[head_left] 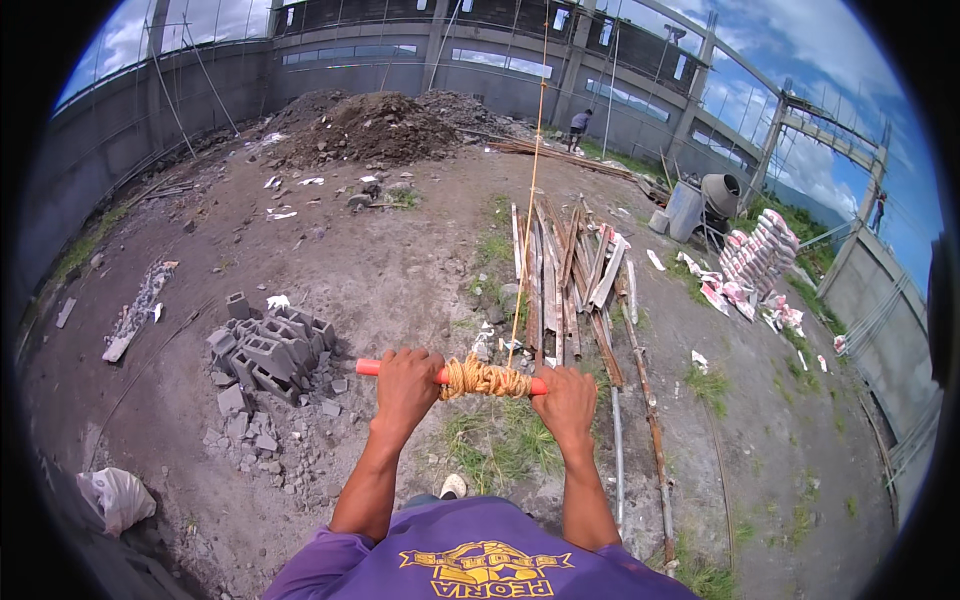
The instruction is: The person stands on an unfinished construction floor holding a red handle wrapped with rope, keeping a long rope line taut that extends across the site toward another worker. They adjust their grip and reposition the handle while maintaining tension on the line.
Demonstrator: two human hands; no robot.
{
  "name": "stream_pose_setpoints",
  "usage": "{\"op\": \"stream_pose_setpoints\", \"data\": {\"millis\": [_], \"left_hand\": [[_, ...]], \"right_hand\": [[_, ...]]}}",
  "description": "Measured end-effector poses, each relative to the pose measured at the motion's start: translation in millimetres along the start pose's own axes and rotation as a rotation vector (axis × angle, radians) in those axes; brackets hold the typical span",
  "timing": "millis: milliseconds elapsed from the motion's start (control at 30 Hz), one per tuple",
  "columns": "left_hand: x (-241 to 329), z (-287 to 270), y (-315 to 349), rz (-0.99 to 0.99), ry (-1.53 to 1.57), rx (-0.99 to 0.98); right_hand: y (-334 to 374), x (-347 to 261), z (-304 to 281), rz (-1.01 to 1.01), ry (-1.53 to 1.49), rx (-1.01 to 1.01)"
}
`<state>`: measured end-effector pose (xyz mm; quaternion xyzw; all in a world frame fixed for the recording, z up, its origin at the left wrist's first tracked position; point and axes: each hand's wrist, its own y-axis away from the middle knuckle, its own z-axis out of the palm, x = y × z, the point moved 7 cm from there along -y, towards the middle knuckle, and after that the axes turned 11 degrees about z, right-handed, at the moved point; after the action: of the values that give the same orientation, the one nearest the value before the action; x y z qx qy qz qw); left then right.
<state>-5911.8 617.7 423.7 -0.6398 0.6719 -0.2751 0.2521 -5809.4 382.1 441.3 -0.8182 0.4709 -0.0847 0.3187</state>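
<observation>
Both my arms reach forward, holding an orange-red pipe (pixel 368 367) crosswise in front of me. My left hand (pixel 408 385) is wrapped around it near its left end, which sticks out past the fist. At the other end my right hand (pixel 566 402) grips the pipe. Between the fists, yellow-orange rope (pixel 484 378) is wound thickly around the middle. From that coil a single taut strand (pixel 535 170) runs up and away toward the top of the view. Where its far end is fixed cannot be seen.
Grey hollow blocks (pixel 270 345) lie heaped at left. Rusty metal lengths and boards (pixel 565 260) spread ahead, beside long pipes (pixel 648 410). A concrete mixer (pixel 718 195) and stacked sacks (pixel 760 250) stand right. Beyond are a dirt mound (pixel 380 130) and a distant person (pixel 579 124).
</observation>
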Motion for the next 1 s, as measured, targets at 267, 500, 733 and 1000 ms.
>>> {"op": "stream_pose_setpoints", "data": {"millis": [267, 500, 733, 1000], "left_hand": [[91, -121, 105, -0.007, 0.033, -0.042], [161, -204, 172, -0.015, 0.008, -0.058], [231, -260, 243, -0.009, -0.006, -0.031], [300, -335, 320, -0.049, -0.02, -0.078]], "right_hand": [[134, -25, -124, 0.003, -0.039, -0.021], [221, -36, -200, -0.016, -0.045, 0.007], [319, -30, -258, -0.014, -0.075, 0.026], [417, -37, -334, -0.009, -0.074, -0.016]]}}
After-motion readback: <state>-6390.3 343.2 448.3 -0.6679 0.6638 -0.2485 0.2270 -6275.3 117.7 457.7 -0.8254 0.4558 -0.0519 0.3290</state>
